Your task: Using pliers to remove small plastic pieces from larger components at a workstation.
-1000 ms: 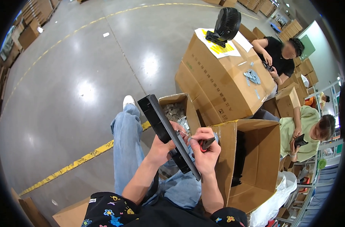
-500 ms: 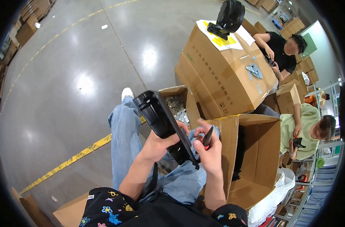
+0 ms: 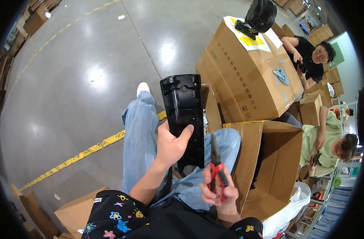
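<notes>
My left hand (image 3: 172, 145) grips a long, black, glossy plastic part (image 3: 184, 99), its thumb laid across the face. The part stands roughly upright over my lap, its hollow, ribbed side toward me. In my right hand (image 3: 220, 193) is a pair of pliers (image 3: 217, 167) with red-and-black handles; the dark, narrow jaws point up, just right of the part's lower end and apart from it. My fingers are wrapped round the pliers' handles.
An open cardboard box (image 3: 279, 167) with dark things inside stands at my right. Behind the part, a smaller box (image 3: 212, 107) is partly hidden. A large carton (image 3: 245, 79) bears a black fan (image 3: 260, 16) and grey pieces (image 3: 281, 76). Two people work at the right.
The black part has turned from a tilted edge-on pose to show its hollow side. My right hand has come away from it, lower and nearer me, with the pliers now pointing up.
</notes>
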Action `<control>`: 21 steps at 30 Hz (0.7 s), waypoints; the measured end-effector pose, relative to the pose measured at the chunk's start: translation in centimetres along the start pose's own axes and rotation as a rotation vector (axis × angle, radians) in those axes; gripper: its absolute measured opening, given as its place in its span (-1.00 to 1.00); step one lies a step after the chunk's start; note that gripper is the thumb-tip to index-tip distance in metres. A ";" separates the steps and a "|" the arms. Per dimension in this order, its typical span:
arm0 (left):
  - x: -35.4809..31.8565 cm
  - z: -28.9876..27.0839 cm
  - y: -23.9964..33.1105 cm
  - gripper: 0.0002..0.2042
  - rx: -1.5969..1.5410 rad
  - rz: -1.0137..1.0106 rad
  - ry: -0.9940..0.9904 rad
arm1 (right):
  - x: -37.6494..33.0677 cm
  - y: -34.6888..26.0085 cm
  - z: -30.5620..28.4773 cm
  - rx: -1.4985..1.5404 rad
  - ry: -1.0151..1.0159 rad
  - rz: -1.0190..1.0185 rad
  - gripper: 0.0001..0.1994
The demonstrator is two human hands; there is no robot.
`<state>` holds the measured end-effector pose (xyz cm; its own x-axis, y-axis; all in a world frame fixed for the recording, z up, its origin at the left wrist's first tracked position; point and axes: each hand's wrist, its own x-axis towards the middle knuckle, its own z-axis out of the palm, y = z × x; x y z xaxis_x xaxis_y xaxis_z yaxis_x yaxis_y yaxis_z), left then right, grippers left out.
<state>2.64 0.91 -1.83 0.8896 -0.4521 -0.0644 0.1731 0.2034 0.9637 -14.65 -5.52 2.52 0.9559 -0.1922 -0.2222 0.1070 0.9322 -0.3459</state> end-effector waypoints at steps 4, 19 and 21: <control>-0.6 0.3 1.0 -0.89 0.054 0.017 -0.009 | -0.1 1.2 -1.9 -0.216 -0.007 0.047 -0.59; -1.9 0.9 2.3 -0.90 0.140 0.120 -0.011 | 0.3 3.8 -1.2 -0.347 -0.093 -0.086 -0.36; -1.9 0.9 2.4 -0.90 0.136 0.112 -0.009 | 0.3 3.6 -0.6 -0.353 -0.095 -0.090 -0.38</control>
<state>0.94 1.47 0.85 0.8963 -0.4408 0.0474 0.0136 0.1343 0.9908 -14.17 -2.36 0.66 0.9699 -0.2238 -0.0963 0.1071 0.7466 -0.6566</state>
